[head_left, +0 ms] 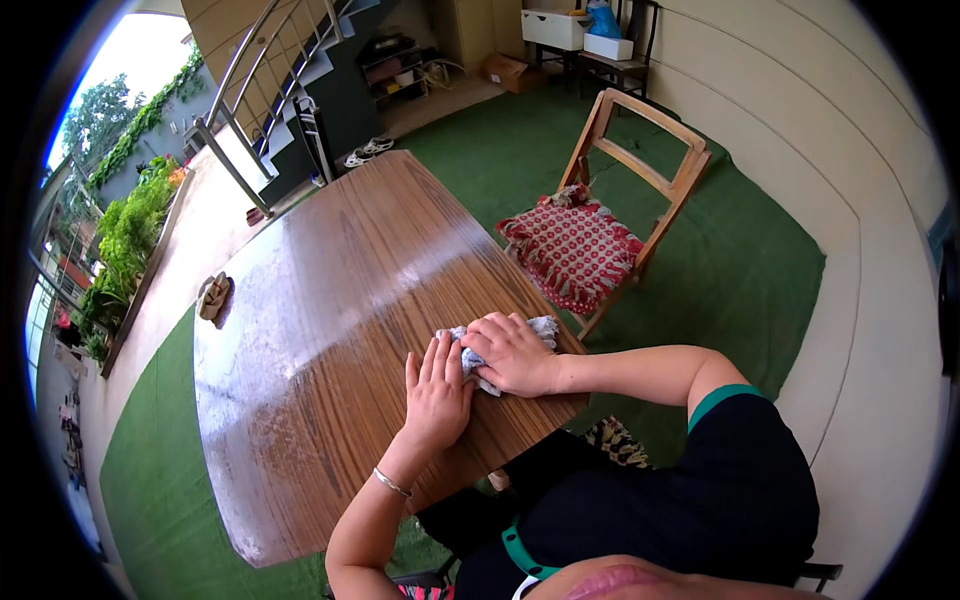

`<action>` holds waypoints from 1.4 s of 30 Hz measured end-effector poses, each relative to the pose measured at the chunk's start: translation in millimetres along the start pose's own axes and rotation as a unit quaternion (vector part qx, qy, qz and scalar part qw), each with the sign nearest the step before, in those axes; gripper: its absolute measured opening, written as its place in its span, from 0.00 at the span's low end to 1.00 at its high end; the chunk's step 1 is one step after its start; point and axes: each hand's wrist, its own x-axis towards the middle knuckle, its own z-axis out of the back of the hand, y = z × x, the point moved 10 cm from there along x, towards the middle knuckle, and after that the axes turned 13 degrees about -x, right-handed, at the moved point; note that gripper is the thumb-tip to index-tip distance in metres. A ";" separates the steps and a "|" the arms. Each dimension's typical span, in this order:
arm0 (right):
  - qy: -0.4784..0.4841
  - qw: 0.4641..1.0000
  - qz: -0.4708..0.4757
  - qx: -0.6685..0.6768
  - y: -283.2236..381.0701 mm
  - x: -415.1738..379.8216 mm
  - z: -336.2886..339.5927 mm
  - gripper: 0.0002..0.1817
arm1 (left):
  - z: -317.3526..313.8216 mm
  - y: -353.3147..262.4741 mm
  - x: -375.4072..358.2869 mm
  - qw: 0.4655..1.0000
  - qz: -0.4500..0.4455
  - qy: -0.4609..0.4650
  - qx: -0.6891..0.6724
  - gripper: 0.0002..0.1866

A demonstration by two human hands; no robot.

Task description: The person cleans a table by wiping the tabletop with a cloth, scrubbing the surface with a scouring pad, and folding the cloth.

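Observation:
A crumpled grey-white cloth (545, 328) lies on the wood-grain table (380, 260) near its right edge. My right hand (512, 356) presses down on the cloth with bent fingers wrapped over it. Beside it, my left hand (438, 392) rests with its fingers stretched out, the fingertips at the cloth's left edge. A silver bracelet (392, 484) circles my left wrist. Part of the cloth is hidden under my hands. The tabletop has a wet-looking shine toward its left side.
A small beige-brown bundle (213, 298) sits at the table's left edge. A wooden folding chair (655, 160) with a red-and-white patterned cushion (572, 245) stands beyond the right edge. Green carpet (740, 260) covers the floor. Stairs with a metal railing (235, 110) rise behind.

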 end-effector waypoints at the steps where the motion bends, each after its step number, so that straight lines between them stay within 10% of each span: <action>1: 0.005 1.000 -0.006 -0.001 -4.7 14.0 -8.4 0.24 | 0.7 15.3 8.2 1.000 0.012 -0.013 0.008 0.34; 12: 0.024 0.993 -0.111 -0.013 -46.2 147.7 -75.2 0.19 | 19.2 148.6 93.9 0.965 0.253 -0.040 0.050 0.29; 33: -0.039 0.993 0.112 0.026 113.1 -20.0 0.1 0.24 | 35.4 -10.4 -125.8 0.994 0.104 -0.023 -0.014 0.34; 42: -0.014 0.990 0.129 0.061 110.0 53.2 -32.2 0.22 | 48.8 61.3 -96.9 0.987 0.147 -0.012 0.055 0.32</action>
